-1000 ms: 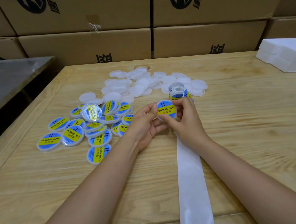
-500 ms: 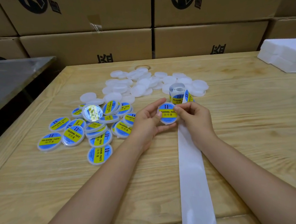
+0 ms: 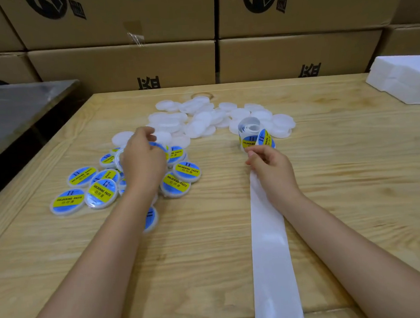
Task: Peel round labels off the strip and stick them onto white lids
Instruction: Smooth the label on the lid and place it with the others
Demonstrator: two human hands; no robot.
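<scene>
Roughly halfway, judging from the piles. Curling the left hand (image 3: 143, 163) over the labelled lids (image 3: 101, 190), hold on one impossible to tell; pinching the strip (image 3: 271, 254) by its roll (image 3: 249, 127) with the right hand (image 3: 272, 169). Left to label: blank white lids (image 3: 201, 122) heaped beyond.

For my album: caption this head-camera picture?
Left hand over the labelled lids, right hand at the label roll, blank lids behind.
</scene>
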